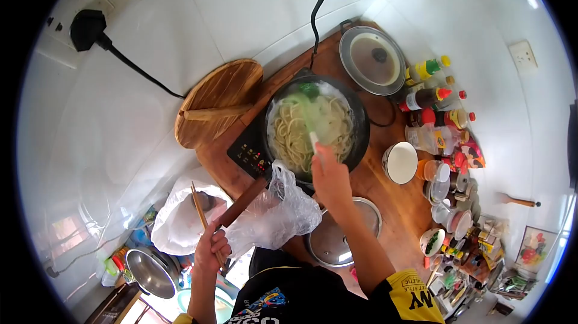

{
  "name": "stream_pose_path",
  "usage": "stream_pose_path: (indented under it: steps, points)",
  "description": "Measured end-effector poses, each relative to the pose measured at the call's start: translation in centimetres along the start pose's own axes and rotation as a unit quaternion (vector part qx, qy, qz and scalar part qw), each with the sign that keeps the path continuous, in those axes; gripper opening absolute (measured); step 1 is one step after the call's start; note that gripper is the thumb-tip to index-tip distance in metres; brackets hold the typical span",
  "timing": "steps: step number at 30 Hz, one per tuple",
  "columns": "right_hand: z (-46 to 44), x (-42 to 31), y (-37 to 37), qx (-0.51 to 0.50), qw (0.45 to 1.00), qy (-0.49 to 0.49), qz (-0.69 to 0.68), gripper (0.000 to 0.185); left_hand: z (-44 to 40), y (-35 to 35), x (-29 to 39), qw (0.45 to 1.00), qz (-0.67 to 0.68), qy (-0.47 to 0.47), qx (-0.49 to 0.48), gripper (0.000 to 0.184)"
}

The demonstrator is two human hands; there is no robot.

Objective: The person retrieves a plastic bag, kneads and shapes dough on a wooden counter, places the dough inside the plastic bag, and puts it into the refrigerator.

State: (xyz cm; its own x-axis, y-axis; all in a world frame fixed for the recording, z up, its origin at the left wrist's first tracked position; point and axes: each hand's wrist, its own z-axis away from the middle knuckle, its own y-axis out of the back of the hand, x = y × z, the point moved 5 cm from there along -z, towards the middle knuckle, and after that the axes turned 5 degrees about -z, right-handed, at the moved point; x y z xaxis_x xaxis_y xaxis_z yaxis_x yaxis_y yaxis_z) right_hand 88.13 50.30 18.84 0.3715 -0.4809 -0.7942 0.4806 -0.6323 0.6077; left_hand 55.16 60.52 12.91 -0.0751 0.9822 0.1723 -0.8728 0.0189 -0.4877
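A black pan (360,128) with noodles (292,134) in steaming liquid sits on a black induction cooker (244,151). Some green leaves (309,89) lie at the pan's far side. My right hand (330,179) is closed around a light-handled utensil (313,138), which reaches into the noodles; its far end is blurred by steam. My left hand (211,247) is closed on a pair of wooden chopsticks (198,206), which point up and away from the pan. Beside that hand is the end of the pan's brown handle (244,200). A clear plastic bag (280,212) lies beside the handle.
A round wooden lid (220,98) leans on the wall at the left. A lidded pot (373,59), bottles (424,98) and a white bowl (400,163) stand on the right. Near my body lies a glass lid (328,240). A metal basin (150,273) is at lower left.
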Motion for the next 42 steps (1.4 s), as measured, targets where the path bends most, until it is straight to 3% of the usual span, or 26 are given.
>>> stream_pose_path:
  steps: [1, 2, 3, 7, 12, 14, 15, 17, 19, 23, 25, 26, 28, 31, 33, 35, 36, 40, 41, 42]
  points:
    - [0.8, -0.1, 0.0, 0.004, 1.0, -0.001, 0.0, 0.027, 0.1, -0.1, 0.3, 1.0, -0.008, -0.003, 0.0, 0.03]
    - [1.8, 0.0, -0.5, -0.057, 0.998, -0.025, 0.028, 0.027, 0.4, -0.3, 0.4, 1.0, -0.019, -0.01, 0.005, 0.037]
    - [2.9, 0.1, -1.0, -0.118, 0.99, -0.049, 0.057, 0.028, 0.6, -0.5, 0.4, 1.0, -0.02, -0.008, 0.004, 0.037]
    - [6.3, 0.3, 1.1, -0.184, 0.974, -0.057, 0.116, 0.032, 0.9, -0.7, 0.2, 0.999, -0.04, -0.033, -0.006, 0.036]
    - [7.5, -3.7, 9.7, -0.148, 0.98, -0.05, 0.127, 0.029, 0.5, -0.1, 0.3, 0.998, -0.031, -0.036, -0.029, 0.035]
    - [7.9, -5.2, 12.6, -0.137, 0.978, -0.046, 0.151, 0.028, 0.3, 0.0, 0.3, 0.999, -0.02, -0.026, -0.027, 0.02]
    - [8.4, -4.7, 13.3, -0.168, 0.969, -0.103, 0.146, 0.028, 0.3, 0.0, 0.4, 0.999, -0.019, -0.025, -0.028, 0.02]
    - [9.0, -4.0, 13.3, -0.198, 0.956, -0.161, 0.142, 0.028, 0.1, 0.0, 0.5, 0.999, -0.035, -0.026, -0.015, 0.018]
    - [8.6, -3.5, 11.7, -0.173, 0.964, -0.068, 0.193, 0.025, 0.1, -0.3, 0.5, 0.999, -0.033, -0.023, -0.01, 0.019]
    - [6.7, 1.2, 6.5, -0.16, 0.973, -0.105, 0.133, 0.022, 1.5, 1.1, -0.8, 0.999, -0.006, 0.014, 0.049, 0.022]
    - [5.1, 0.5, 6.2, -0.078, 0.991, -0.016, 0.106, 0.02, 4.2, 1.3, -2.6, 0.995, -0.025, 0.054, 0.076, 0.017]
    - [4.7, -0.5, 6.7, -0.084, 0.991, -0.015, 0.104, 0.02, 5.9, 0.8, -3.8, 0.994, -0.02, 0.094, 0.059, 0.016]
    - [3.9, -1.1, 9.1, -0.069, 0.985, -0.145, 0.059, 0.021, 9.6, -1.4, -5.9, 0.986, -0.013, 0.166, 0.033, 0.017]
    - [2.1, 0.6, 10.2, 0.003, 0.996, -0.088, 0.032, 0.024, 14.0, -5.3, -8.2, 0.964, -0.007, 0.262, -0.034, 0.023]
    - [-0.3, 1.9, 8.9, 0.035, 0.997, -0.059, 0.043, 0.022, 16.0, -7.6, -8.9, 0.95, 0.04, 0.256, -0.174, 0.029]
    - [-1.9, 4.1, 6.4, 0.059, 0.997, 0.037, 0.038, 0.022, 18.4, -10.6, -8.8, 0.929, 0.064, 0.265, -0.25, 0.035]
    - [-2.4, 5.0, 5.2, 0.064, 0.997, 0.02, 0.049, 0.024, 19.7, -12.2, -8.5, 0.916, 0.059, 0.273, -0.288, 0.037]
    - [-0.9, 5.2, 1.3, -0.051, 0.998, 0.0, 0.048, 0.024, 23.9, -17.1, -8.7, 0.873, 0.018, 0.248, -0.419, 0.048]
    - [-0.1, 6.0, 0.3, -0.053, 0.993, 0.052, 0.089, 0.023, 24.7, -17.7, -9.2, 0.834, 0.048, 0.233, -0.497, 0.063]
    - [0.6, 5.6, 0.4, -0.05, 0.989, 0.079, 0.111, 0.023, 25.3, -17.8, -10.5, 0.826, 0.114, 0.184, -0.521, 0.062]
